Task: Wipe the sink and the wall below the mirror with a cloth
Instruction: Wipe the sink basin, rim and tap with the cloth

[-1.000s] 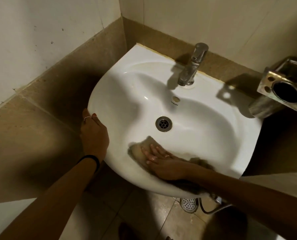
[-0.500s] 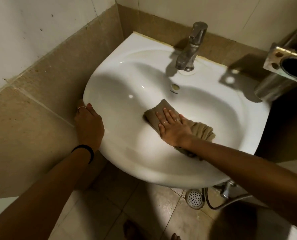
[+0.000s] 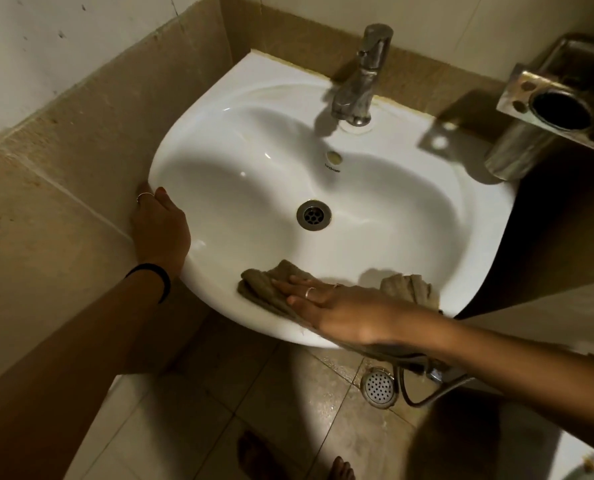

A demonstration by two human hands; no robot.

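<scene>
A white ceramic sink (image 3: 254, 140) juts from a tan-tiled wall (image 3: 302, 39) in a corner. A brown cloth (image 3: 264, 285) lies on the sink's near rim, its other end bunched at the right. My right hand (image 3: 337, 306) presses flat on the cloth with fingers stretched toward the left. My left hand (image 3: 160, 230) grips the sink's left outer edge beside the side wall. The round metal drain (image 3: 313, 215) is uncovered in the middle of the bowl. No mirror is in view.
A chrome tap (image 3: 361, 77) stands at the sink's back. A steel holder with a round hole (image 3: 558, 109) sticks out at the right. Below are a tiled floor, a spray head with hose (image 3: 378, 388), and bare toes (image 3: 340, 469).
My right hand slid the cloth from the bowl's middle, over the drain, back to the near rim. The drain is uncovered again. My left hand stayed on the sink's left edge.
</scene>
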